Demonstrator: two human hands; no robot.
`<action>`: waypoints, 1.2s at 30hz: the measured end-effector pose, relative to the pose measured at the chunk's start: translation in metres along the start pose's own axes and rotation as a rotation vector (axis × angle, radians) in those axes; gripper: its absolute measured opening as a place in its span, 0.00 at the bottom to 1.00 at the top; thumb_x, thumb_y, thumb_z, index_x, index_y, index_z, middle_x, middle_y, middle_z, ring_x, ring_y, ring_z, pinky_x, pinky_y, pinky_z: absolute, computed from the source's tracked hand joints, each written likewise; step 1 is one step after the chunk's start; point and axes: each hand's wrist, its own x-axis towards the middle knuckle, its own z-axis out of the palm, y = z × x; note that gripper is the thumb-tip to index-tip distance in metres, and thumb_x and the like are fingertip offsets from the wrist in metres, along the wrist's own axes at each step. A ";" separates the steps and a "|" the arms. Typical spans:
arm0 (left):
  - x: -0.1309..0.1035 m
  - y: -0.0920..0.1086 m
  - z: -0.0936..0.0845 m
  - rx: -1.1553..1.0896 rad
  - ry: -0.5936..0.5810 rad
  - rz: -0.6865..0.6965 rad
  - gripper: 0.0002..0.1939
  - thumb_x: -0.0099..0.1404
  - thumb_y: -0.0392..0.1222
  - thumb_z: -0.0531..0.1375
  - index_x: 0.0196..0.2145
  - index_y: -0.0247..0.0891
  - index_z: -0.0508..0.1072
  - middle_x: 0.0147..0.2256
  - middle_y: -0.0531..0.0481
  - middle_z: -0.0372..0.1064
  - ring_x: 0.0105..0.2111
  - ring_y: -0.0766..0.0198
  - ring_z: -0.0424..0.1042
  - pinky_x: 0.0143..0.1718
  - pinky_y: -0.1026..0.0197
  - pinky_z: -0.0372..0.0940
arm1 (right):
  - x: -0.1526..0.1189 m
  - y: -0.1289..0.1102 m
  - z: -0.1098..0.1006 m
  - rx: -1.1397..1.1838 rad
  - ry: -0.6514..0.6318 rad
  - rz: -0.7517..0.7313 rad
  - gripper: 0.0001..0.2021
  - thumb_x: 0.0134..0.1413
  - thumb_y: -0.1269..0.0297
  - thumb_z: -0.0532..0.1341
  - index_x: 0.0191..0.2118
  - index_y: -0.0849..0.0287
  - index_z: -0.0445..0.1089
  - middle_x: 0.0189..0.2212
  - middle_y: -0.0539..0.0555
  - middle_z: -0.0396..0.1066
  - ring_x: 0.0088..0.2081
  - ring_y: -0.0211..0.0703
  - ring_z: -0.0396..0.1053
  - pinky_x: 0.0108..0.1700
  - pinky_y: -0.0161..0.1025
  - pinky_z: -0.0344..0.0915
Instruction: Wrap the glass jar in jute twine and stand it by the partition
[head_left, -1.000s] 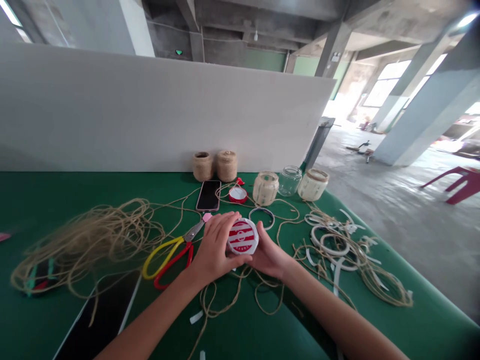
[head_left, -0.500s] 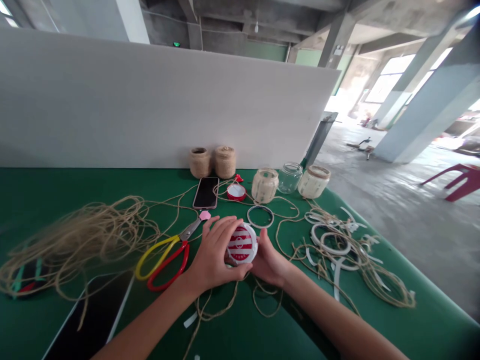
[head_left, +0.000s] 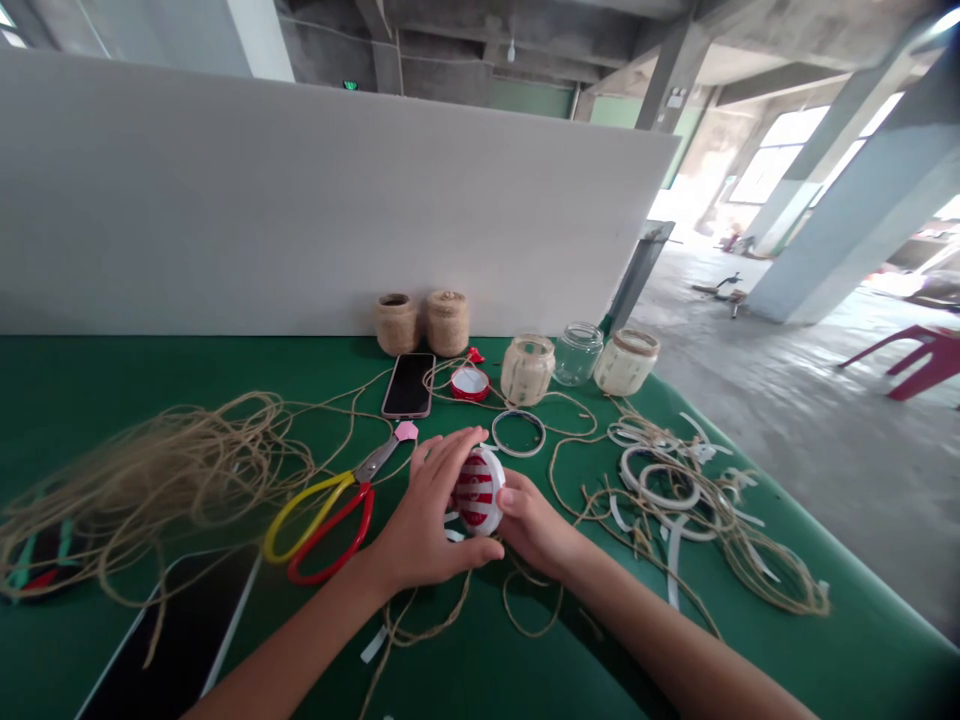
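Note:
A round red-and-white striped lid [head_left: 478,492] with a white rim is held up between both hands, tilted, above the green table. My left hand [head_left: 433,510] curves round its left side, fingers over the top and thumb stretched below. My right hand [head_left: 534,522] grips the lid's right edge with the thumb on the rim. Loose twine [head_left: 427,630] lies under the hands. Just beyond them is a roll of white tape [head_left: 518,433]. Scissors [head_left: 330,515] with one yellow and one red handle rest left of my left hand.
Twine-wrapped jars [head_left: 448,323], a phone [head_left: 409,385], a red lid [head_left: 470,383] and a clear glass jar [head_left: 578,354] stand or lie towards the back. Tangled twine [head_left: 180,470] spreads left, above a dark tablet [head_left: 180,640]; more twine and tape rolls [head_left: 670,486] lie right.
The striped lid has turned and now shows a narrower face. My right thumb has moved onto its rim, and my left fingers have shifted slightly.

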 end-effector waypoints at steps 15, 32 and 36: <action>0.003 -0.004 -0.003 -0.054 0.066 0.030 0.34 0.52 0.60 0.59 0.53 0.42 0.59 0.51 0.42 0.62 0.52 0.49 0.59 0.54 0.45 0.52 | -0.002 0.003 0.001 -0.043 -0.033 0.090 0.25 0.43 0.57 0.66 0.47 0.63 0.66 0.40 0.58 0.71 0.41 0.46 0.69 0.48 0.47 0.60; -0.001 -0.002 -0.002 0.102 0.138 0.034 0.33 0.48 0.53 0.61 0.50 0.39 0.60 0.47 0.43 0.66 0.47 0.52 0.65 0.55 0.45 0.47 | -0.003 0.005 -0.002 -0.005 -0.018 0.050 0.29 0.40 0.47 0.65 0.45 0.63 0.67 0.41 0.61 0.70 0.43 0.49 0.68 0.49 0.48 0.60; -0.001 -0.003 -0.001 0.088 0.088 0.008 0.36 0.48 0.59 0.60 0.51 0.40 0.60 0.48 0.43 0.66 0.49 0.51 0.64 0.56 0.44 0.45 | -0.002 0.005 -0.002 -0.031 0.053 0.018 0.25 0.41 0.50 0.65 0.42 0.64 0.69 0.37 0.60 0.72 0.42 0.48 0.69 0.48 0.48 0.62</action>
